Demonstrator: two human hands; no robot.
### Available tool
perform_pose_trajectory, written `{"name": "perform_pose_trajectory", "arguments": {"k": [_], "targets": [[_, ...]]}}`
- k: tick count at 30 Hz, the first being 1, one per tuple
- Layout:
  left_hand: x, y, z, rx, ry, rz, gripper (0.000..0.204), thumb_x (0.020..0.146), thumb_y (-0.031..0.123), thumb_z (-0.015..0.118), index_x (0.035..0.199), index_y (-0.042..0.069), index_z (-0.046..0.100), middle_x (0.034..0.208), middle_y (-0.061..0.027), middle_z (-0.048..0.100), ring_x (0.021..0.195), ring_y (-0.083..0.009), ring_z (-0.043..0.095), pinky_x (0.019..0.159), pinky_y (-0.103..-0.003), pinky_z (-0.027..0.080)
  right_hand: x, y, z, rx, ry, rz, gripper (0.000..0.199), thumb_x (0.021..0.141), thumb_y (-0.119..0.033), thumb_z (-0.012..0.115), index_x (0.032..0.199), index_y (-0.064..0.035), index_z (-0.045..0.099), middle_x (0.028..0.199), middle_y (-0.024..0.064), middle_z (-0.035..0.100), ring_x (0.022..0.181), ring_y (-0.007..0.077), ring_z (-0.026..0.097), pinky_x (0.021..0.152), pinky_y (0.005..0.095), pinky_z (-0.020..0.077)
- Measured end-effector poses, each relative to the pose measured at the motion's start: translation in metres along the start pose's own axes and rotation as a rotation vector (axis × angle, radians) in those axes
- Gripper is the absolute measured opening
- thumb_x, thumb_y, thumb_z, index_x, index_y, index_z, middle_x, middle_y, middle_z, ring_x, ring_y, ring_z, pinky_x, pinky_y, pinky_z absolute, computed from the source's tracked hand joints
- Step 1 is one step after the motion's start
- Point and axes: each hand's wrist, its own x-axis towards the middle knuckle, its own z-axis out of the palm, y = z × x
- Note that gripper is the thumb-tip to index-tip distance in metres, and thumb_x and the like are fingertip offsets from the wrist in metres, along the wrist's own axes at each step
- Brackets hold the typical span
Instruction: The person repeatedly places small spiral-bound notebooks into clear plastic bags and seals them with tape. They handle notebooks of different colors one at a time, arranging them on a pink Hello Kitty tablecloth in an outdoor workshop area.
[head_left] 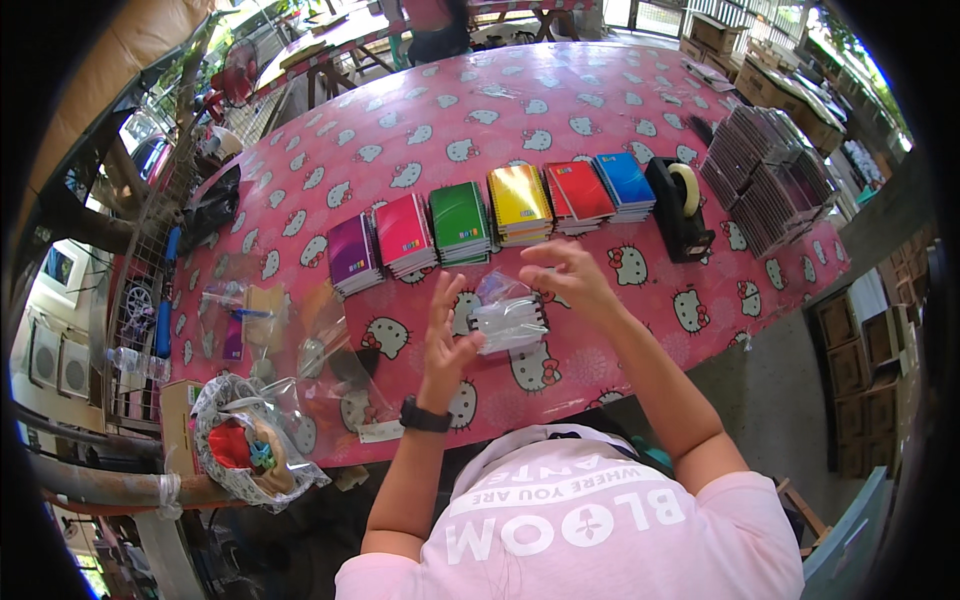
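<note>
A small stack of spiral notebooks in clear plastic (510, 325) lies on the table in front of me, with a loose plastic flap sticking up at its far edge. My left hand (447, 340) is raised along the stack's left side, fingers stretched and apart, thumb close to the wrapping. On the far right side of the stack hovers my right hand (572, 280), its fingers bent and the thumb spread from the index finger near the flap. Nothing shows in either hand. Beyond them is a row of notebook stacks: purple (353, 253), pink (404, 232), green (460, 221), yellow (519, 202), red (580, 193) and blue (624, 183).
A black tape dispenser (682, 215) stands right of the row, beside tall piles of notebooks (765, 180). Clear plastic bags (325, 335) lie at left. A lined bag with red contents (250, 445) hangs at the table's near left edge. Cartons (865, 365) stand at right.
</note>
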Motion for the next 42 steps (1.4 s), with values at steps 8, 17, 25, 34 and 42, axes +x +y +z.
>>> {"name": "perform_pose_trajectory", "arguments": {"k": [8, 17, 25, 34, 42], "targets": [[0.035, -0.002, 0.001, -0.096, 0.032, -0.14, 0.018, 0.082, 0.012, 0.069, 0.096, 0.0, 0.067, 0.089, -0.0036, 0.066, 0.081, -0.0089, 0.058, 0.074, -0.022, 0.045, 0.014, -0.008, 0.014, 0.347, -0.163, 0.054, 0.012, 0.082, -0.008, 0.068, 0.092, -0.0018, 0.068, 0.084, 0.0013, 0.065, 0.079, 0.0067, 0.059, 0.07, 0.0227, 0.0469], [0.035, -0.017, 0.002, 0.169, -0.08, -0.168, 0.017, 0.08, 0.012, 0.071, 0.093, 0.001, 0.069, 0.081, -0.0016, 0.066, 0.075, -0.0069, 0.057, 0.069, -0.023, 0.046, 0.014, -0.007, 0.021, 0.145, -0.09, -0.187, 0.011, 0.076, -0.013, 0.072, 0.085, -0.007, 0.069, 0.085, 0.0006, 0.063, 0.086, 0.0129, 0.054, 0.079, 0.0281, 0.0426], [0.031, -0.012, -0.018, -0.043, -0.157, -0.367, 0.023, 0.079, 0.006, 0.07, 0.1, -0.003, 0.066, 0.1, -0.0067, 0.065, 0.091, -0.011, 0.059, 0.078, -0.024, 0.048, 0.006, 0.035, 0.011, 0.17, -0.387, 0.258, 0.025, 0.08, -0.012, 0.07, 0.103, -0.0019, 0.066, 0.098, 0.0026, 0.066, 0.098, 0.0077, 0.054, 0.08, 0.0259, 0.0447], [0.012, 0.013, -0.004, 0.423, -0.135, 0.139, 0.045, 0.071, 0.02, 0.076, 0.113, 0.008, 0.064, 0.116, -0.006, 0.063, 0.12, -0.0244, 0.049, 0.102, -0.039, 0.034, -0.019, 0.027, 0.004, -0.238, -0.336, -0.401, 0.035, 0.079, -0.028, 0.068, 0.11, -0.0115, 0.067, 0.121, 0.0049, 0.058, 0.123, 0.0254, 0.039, 0.099, 0.0408, 0.0332], [-0.017, -0.019, -0.001, 0.712, -0.094, 0.36, 0.028, 0.072, 0.02, 0.075, 0.099, 0.013, 0.07, 0.113, -0.0037, 0.065, 0.121, -0.0212, 0.05, 0.107, -0.041, 0.027, -0.051, 0.033, 0.018, -0.408, -0.079, -0.546, 0.038, 0.074, -0.031, 0.074, 0.108, -0.0146, 0.067, 0.13, 0.0059, 0.053, 0.123, 0.029, 0.042, 0.101, 0.0448, 0.03]]}}
